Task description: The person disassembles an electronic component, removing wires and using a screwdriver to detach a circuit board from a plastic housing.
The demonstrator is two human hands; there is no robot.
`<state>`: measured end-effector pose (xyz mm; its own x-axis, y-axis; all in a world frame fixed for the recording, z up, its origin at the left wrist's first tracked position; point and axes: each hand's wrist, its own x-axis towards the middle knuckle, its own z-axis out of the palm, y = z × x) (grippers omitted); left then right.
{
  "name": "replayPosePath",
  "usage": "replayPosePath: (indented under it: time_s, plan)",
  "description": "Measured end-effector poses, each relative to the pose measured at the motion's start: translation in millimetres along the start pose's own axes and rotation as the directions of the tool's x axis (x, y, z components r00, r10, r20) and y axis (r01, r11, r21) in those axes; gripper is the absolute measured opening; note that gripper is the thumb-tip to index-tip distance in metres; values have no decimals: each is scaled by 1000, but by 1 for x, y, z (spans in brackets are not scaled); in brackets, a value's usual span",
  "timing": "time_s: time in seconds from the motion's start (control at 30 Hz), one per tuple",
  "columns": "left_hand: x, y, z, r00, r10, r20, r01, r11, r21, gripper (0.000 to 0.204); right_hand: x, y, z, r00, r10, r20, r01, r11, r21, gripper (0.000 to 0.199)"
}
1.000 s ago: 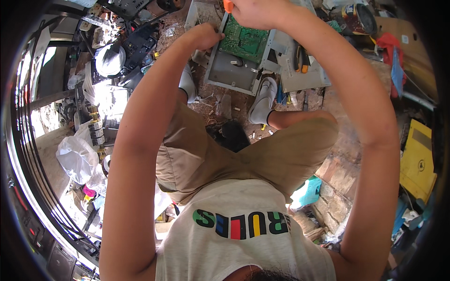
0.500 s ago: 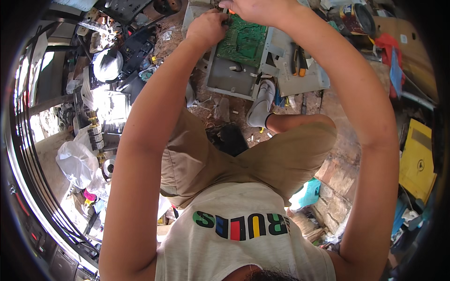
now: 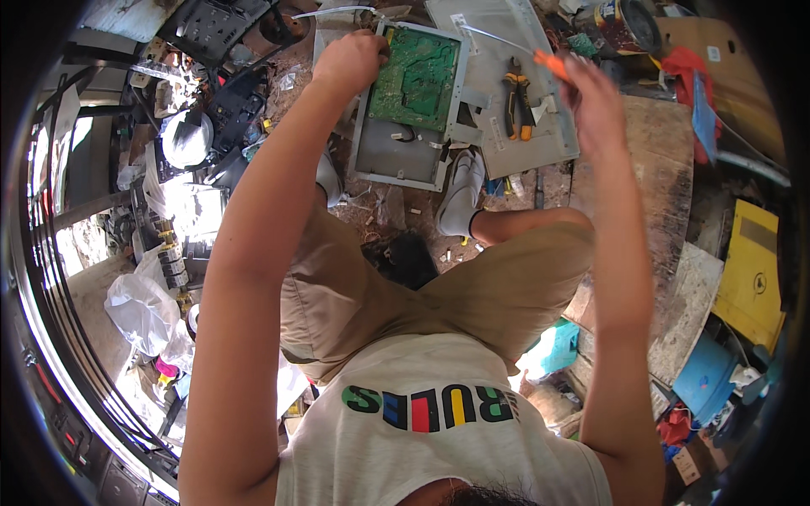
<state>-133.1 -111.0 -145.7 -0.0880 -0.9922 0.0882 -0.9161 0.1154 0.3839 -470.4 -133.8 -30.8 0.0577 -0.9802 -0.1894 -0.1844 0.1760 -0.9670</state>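
A green circuit board (image 3: 415, 78) lies in the upper part of a shallow grey metal tray (image 3: 396, 164) on the ground in front of me. My left hand (image 3: 350, 62) is closed on the tray's left edge, with its fingertips beside the board. Off to the right, my right hand (image 3: 593, 99) is closed round the orange handle of a screwdriver (image 3: 553, 64). The screwdriver's thin shaft points left toward the tray, apart from the board. My right fingers are partly blurred.
Pliers (image 3: 517, 103) with black and orange handles lie on a flat grey metal panel (image 3: 548, 143). My shoe (image 3: 461, 194) rests by the tray's lower right corner. Black plastic parts (image 3: 240, 88) are heaped at left. A tin can (image 3: 626, 27) stands far right; a wooden board (image 3: 645, 181) lies nearer.
My right hand has moved away from the board to the right, carrying the screwdriver. My left hand has shifted slightly left and down. The pliers are now fully uncovered.
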Motion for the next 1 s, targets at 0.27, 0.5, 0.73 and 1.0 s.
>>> replayPosePath:
  time_s: [0.27,0.5,0.73,1.0]
  plan:
    - [7,6,-1,980,156,128,-186,942,280,21,-116,93,48,857,394,332,-514,596,618,31]
    - [10,-1,0,963,208,171,-262,872,414,23,-115,125,100,907,390,158,-420,856,303,29]
    - [18,7,-11,945,207,253,-308,820,482,34,-125,140,134,983,153,-102,-176,943,-284,48]
    - [-20,36,-44,976,-107,188,58,967,249,45,-123,139,120,971,236,30,-218,932,-290,41]
